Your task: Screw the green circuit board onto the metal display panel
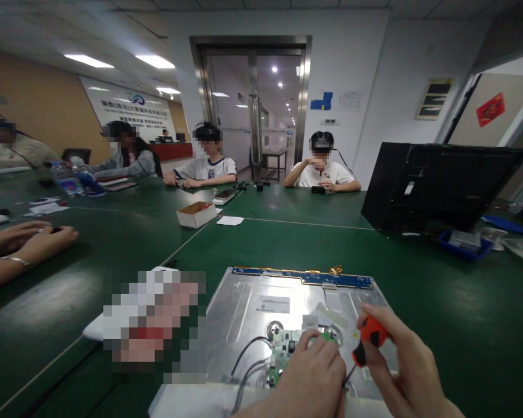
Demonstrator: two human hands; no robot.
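Observation:
A flat silver metal panel (244,313) lies in front of me, a long blue circuit strip (305,276) along its far edge. On the panel's near half sits a green circuit board (280,348), with dark cables (246,354) running off its left side. My left hand (311,368) rests over this board, fingers bent down on it; whatever they grip, if anything, is hidden. In my right hand (407,354) is a screwdriver with an orange and black handle (372,335). Its thin shaft slants down to the left, and the tip is hidden behind my left hand.
A monitor (440,186) stands at the right, beside a blue tray (466,244). Ahead is a small cardboard box (197,215). A blurred-out white item (148,313) lies left of the panel. Another person's hands (39,244) reach in from the left; several people sit around the green table (309,238).

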